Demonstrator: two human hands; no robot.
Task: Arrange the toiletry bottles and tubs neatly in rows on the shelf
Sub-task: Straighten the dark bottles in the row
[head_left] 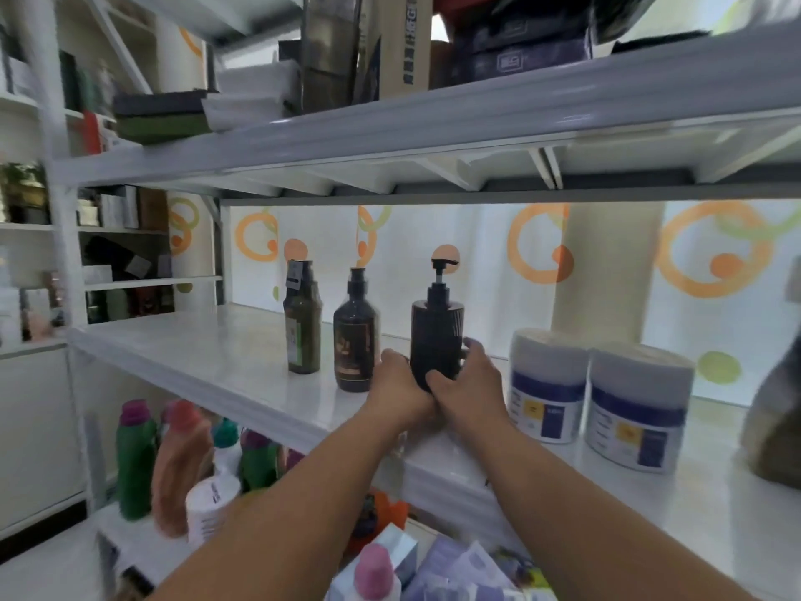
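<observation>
A black pump bottle (pixel 435 327) stands upright on the white middle shelf (pixel 208 340). My left hand (pixel 396 381) and my right hand (pixel 470 383) both wrap its lower part from either side. To its left a dark brown bottle (pixel 356 336) and an olive green bottle (pixel 302 318) stand in a line with it. Right of my hands sit two white tubs with blue labels (pixel 547 386) (pixel 637 409), side by side and touching.
A dark rounded object (pixel 776 427) rests at the shelf's right edge. The upper shelf (pixel 477 110) holds boxes and hangs low overhead. Below, several coloured bottles (pixel 138 457) and packets crowd the lower shelf. A further rack with goods stands at the left.
</observation>
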